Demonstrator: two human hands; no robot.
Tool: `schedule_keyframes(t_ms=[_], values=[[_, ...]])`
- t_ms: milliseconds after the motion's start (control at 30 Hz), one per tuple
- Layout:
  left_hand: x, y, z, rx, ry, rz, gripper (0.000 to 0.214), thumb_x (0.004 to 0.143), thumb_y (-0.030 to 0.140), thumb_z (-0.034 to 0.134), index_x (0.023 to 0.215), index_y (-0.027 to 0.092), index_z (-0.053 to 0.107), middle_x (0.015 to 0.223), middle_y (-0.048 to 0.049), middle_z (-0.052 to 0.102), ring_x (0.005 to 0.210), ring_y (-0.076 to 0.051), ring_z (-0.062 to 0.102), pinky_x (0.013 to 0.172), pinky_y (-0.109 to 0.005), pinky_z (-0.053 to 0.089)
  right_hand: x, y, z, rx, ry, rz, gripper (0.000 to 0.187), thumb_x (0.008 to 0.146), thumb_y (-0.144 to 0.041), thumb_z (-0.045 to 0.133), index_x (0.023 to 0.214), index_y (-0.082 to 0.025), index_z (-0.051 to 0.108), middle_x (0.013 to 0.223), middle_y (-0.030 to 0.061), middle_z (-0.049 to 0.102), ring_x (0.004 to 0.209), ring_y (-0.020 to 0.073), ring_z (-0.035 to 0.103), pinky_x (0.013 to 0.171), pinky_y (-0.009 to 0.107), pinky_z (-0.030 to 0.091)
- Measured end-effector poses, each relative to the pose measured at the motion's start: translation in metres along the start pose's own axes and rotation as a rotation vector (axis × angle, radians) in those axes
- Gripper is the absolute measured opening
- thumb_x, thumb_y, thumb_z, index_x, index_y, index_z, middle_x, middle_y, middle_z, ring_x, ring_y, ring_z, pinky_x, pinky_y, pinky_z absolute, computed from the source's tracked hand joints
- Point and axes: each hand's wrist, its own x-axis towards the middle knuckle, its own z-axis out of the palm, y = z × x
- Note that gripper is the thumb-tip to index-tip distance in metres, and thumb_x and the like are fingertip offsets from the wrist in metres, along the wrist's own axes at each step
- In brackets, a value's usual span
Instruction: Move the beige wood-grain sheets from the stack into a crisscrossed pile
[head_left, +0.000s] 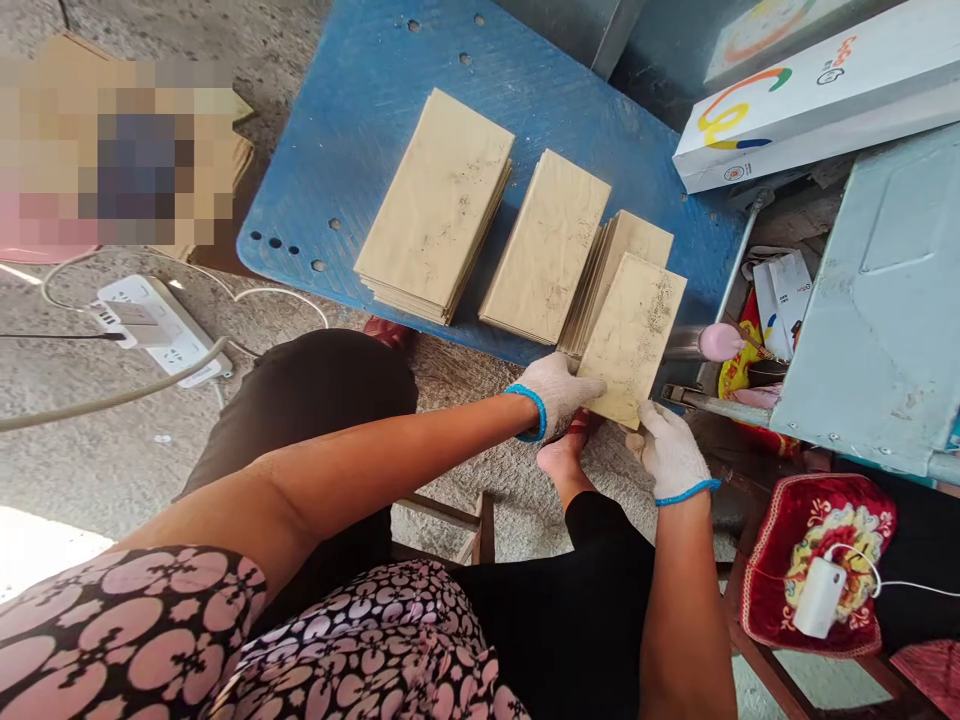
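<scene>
Both gloved hands, left hand (556, 392) and right hand (670, 449), grip a cardboard sheet (631, 336).

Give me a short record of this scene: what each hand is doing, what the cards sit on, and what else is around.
left hand: gloved, gripping the near edge of a tan card
right hand: gloved, holding the same card's near corner
card stacks: three, lying side by side
surface: blue board
right side: white box, red cushion with a white charger
left side: power strip on the concrete floor
</scene>
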Motion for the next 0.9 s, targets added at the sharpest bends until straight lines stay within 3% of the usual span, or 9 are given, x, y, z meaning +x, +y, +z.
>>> schedule_keyframes(t_ms=[133,333,567,700,900], values=[[-0.008,0.005,-0.003,0.129,0.054,0.003,0.04,0.074,0.043,0.063,0.102,0.016,0.073,0.096,-0.0088,0.074,0.088,-0.024,0.067,0.068,-0.029,0.047,-0.004,0.0,0.005,0.042,0.024,0.022,0.05,0.055,-0.044,0.09,0.094,-0.019,0.069,0.098,0.0078,0.074,0.068,0.0161,0.067,0.039,0.017,0.042],[-0.017,0.009,-0.011,0.22,0.015,0.059,0.033,0.08,0.04,0.058,0.101,0.022,0.077,0.091,-0.0047,0.074,0.089,-0.022,0.066,0.075,-0.028,0.047,-0.002,0.001,0.001,0.048,0.043,0.019,0.052,0.054,-0.047,0.091,0.091,-0.019,0.068,0.091,0.0064,0.074,0.065,0.0154,0.066,0.043,0.019,0.047],[-0.019,-0.006,-0.006,-0.176,-0.113,0.071,0.031,0.083,0.028,0.056,0.106,0.024,0.077,0.099,0.0025,0.075,0.095,-0.017,0.066,0.081,-0.021,0.048,-0.008,0.0,0.007,-0.076,0.059,-0.036,0.051,0.056,-0.055,0.087,0.086,-0.019,0.067,0.085,0.0058,0.072,0.063,0.0148,0.064,0.042,0.019,0.043],[-0.03,-0.001,-0.015,-0.08,-0.123,0.004,0.019,0.076,0.027,0.067,0.089,0.023,0.079,0.083,0.0026,0.073,0.087,-0.018,0.063,0.072,-0.021,0.046,-0.01,-0.001,0.01,-0.129,0.082,-0.031,0.052,0.054,-0.056,0.087,0.084,-0.018,0.067,0.084,0.0064,0.071,0.065,0.0157,0.064,0.043,0.019,0.044],[-0.043,0.003,-0.023,-0.047,-0.183,-0.104,0.012,0.071,0.028,0.068,0.076,0.021,0.076,0.056,0.0029,0.057,0.061,-0.014,0.052,0.053,-0.023,0.037,-0.016,-0.003,0.015,-0.148,0.073,-0.017,0.048,0.055,-0.053,0.086,0.081,-0.018,0.067,0.082,0.0054,0.069,0.064,0.0148,0.062,0.043,0.019,0.044]])
